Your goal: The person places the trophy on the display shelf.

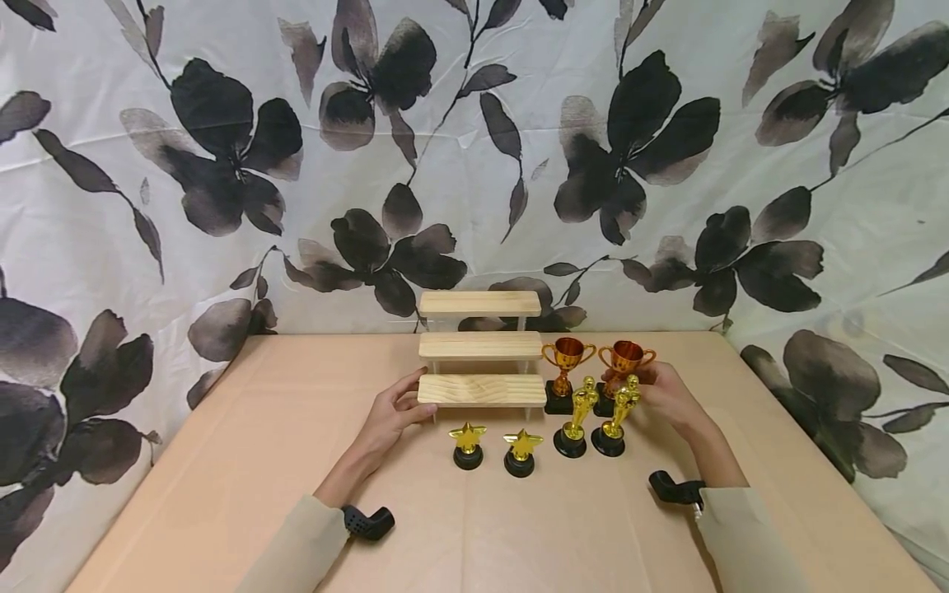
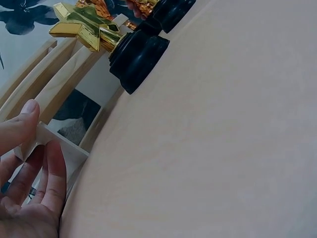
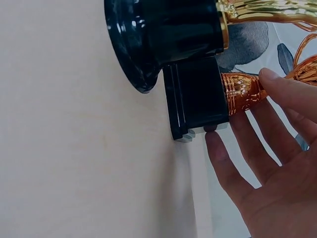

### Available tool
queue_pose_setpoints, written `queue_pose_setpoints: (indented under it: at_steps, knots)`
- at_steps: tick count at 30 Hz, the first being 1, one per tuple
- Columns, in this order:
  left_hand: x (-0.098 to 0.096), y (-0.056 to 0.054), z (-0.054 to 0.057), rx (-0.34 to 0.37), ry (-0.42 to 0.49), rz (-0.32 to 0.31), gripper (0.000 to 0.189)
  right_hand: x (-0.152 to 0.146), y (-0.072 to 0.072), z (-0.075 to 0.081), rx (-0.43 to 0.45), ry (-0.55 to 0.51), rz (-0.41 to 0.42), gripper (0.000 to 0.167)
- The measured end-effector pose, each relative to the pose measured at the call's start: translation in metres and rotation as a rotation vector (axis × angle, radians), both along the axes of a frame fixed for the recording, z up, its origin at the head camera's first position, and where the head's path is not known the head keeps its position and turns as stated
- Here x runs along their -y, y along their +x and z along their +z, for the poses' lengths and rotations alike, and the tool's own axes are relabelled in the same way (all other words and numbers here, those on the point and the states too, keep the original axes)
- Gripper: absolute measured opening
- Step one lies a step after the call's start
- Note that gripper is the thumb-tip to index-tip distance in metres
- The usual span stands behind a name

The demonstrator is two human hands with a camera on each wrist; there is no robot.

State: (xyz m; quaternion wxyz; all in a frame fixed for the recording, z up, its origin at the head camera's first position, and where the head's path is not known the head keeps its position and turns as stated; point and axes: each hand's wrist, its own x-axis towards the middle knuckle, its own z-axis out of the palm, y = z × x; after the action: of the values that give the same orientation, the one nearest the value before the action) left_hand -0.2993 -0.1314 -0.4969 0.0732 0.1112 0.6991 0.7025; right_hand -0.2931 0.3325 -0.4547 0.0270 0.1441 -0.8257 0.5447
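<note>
A three-tier wooden stand (image 1: 482, 391) has its lowest board's left end in my left hand (image 1: 389, 412). In the left wrist view the thumb lies on the board's top edge and the fingers curl at its end. My right hand (image 1: 670, 395) pinches the stem of the right-hand bronze trophy cup (image 1: 627, 356). The right wrist view shows thumb and fingers about that stem (image 3: 242, 94), just above its square black base (image 3: 198, 94). Two gold figurine trophies (image 1: 584, 403) stand in front of the cups, partly covering the held one.
The other bronze cup (image 1: 567, 354) stands between the stand and the held cup. Two small gold star trophies (image 1: 467, 436) on round black bases are in front of the stand. A floral cloth (image 1: 504, 165) hangs behind the peach-coloured table (image 1: 296, 395).
</note>
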Motion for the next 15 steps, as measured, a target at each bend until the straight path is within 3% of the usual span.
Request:
queue_pose_setpoints:
  at_steps: [15]
  knots:
    - [-0.001, 0.001, -0.001, -0.003, 0.020, 0.014, 0.073, 0.002, 0.004, 0.017, -0.044, 0.097, -0.043, 0.028]
